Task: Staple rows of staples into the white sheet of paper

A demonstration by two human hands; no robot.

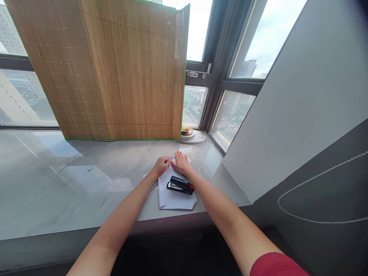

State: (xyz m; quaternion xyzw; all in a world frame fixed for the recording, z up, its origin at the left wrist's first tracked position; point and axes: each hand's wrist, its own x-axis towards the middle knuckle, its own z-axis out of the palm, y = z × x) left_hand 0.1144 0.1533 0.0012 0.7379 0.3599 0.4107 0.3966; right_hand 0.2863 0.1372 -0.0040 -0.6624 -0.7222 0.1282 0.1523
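Touching white paper [174,202], both hands [161,166] [181,164] lie beyond a black stapler [180,185].

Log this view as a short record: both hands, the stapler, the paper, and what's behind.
left hand: fingers curled, at the paper's far end
right hand: fingers extended, laid at the paper's far end
stapler: black with a red part, lying on the paper
paper: white, on the glossy ledge
behind: green-edged bamboo mat; stacked plates

No readable text, label, brand, number or sign anywhere
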